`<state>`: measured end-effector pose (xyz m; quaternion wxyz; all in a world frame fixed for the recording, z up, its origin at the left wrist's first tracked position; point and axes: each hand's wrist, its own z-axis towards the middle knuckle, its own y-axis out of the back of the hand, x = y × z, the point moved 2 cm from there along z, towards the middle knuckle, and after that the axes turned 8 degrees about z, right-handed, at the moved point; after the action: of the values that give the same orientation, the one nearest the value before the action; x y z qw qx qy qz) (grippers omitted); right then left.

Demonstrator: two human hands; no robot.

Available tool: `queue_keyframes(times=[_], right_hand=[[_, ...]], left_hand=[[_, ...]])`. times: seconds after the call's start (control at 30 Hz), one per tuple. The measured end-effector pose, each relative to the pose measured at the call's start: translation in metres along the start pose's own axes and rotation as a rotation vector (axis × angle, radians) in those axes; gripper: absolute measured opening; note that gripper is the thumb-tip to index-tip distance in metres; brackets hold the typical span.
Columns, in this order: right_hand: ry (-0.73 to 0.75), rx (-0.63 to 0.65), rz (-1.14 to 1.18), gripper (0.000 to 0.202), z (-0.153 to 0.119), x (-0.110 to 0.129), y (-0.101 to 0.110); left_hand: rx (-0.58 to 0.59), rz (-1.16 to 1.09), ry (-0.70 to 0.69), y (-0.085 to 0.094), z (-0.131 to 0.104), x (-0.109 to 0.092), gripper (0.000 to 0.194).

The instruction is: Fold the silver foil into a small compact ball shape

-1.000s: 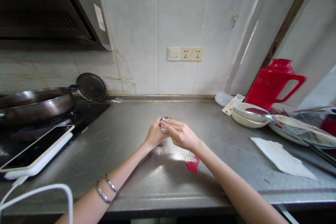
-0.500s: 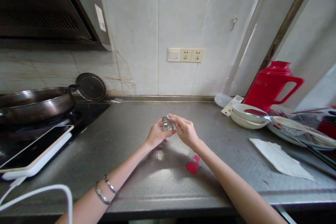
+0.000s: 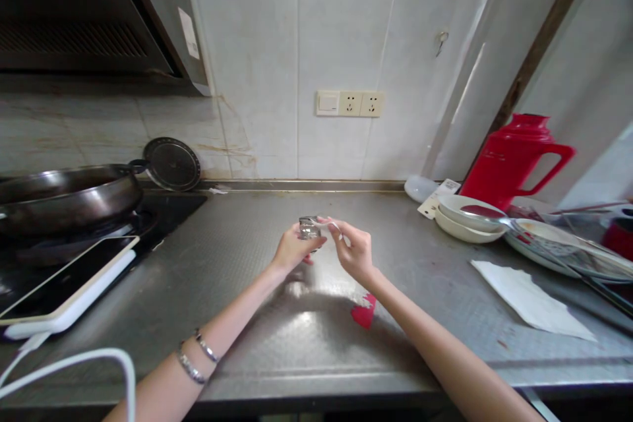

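Observation:
Over the middle of the metal counter point(image 3: 257, 231), my left hand point(image 3: 291, 250) is closed around a small, clear, shiny block-shaped glass piece point(image 3: 309, 227). I cannot make out exactly what it is. Close against its right side, my right hand point(image 3: 353, 245) pinches a thin white piece of tissue point(image 3: 335, 227), whose end reaches the glass piece. Most of the tissue is hidden by the fingers. A bit of red shows just under the left hand. Below the hands lies a ragged red paper-like scrap point(image 3: 363, 312).
At left, a pan point(image 3: 74, 194) sits on the stove, with a phone on a power bank point(image 3: 69, 283) and a white cable in front. To the right are a white napkin point(image 3: 531, 300), stacked bowls point(image 3: 465, 227), plates and a red thermos point(image 3: 514, 161).
The glass piece and my left hand have shifted slightly left and tilted. My right fingers have drawn back a little, so more of the white tissue shows.

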<state>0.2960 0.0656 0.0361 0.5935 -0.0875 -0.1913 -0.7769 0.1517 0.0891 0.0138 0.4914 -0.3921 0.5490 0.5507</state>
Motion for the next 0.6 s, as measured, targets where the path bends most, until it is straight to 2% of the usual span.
queue_keyframes(times=[0.1,0.33,0.5,0.6], right_hand=[[-0.03,-0.046,-0.039,0.025,0.004,-0.007,0.002],[0.129,0.265,-0.038,0.037,-0.007,-0.014,-0.009],[0.16,0.31,0.036,0.035,-0.011,-0.001,-0.014],[0.043,0.236,0.105,0.028,-0.008,0.001,-0.013]], left_hand=[[-0.006,0.069,-0.031,-0.004,0.0,0.003,0.049],[0.037,0.143,-0.097,-0.005,0.001,0.007,0.039],[0.045,0.006,-0.023,0.002,0.005,0.007,0.046],[0.047,-0.056,-0.003,0.004,0.006,0.006,0.049]])
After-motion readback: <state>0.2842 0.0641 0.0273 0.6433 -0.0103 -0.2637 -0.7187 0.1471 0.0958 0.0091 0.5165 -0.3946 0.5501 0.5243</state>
